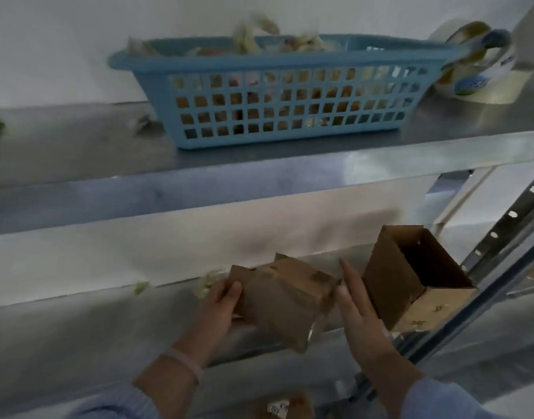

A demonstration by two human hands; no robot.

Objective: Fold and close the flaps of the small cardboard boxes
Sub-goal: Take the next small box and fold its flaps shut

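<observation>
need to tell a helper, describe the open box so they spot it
Below the blue basket, go to the lower shelf's right end by the slotted post. The open box stands there, dark inside showing; the other box, left of it, is in the left hand.

Two cardboard boxes: left box (285,300), right box (389,267). Two hands: left hand (220,309), right hand (356,306). One blue basket (284,95). One wristband (184,362). One white bag (477,77).

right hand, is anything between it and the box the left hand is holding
Nothing visible: the right hand, fingers straight, is beside the held box at its right edge. The open box stands on the hand's other side.
</observation>
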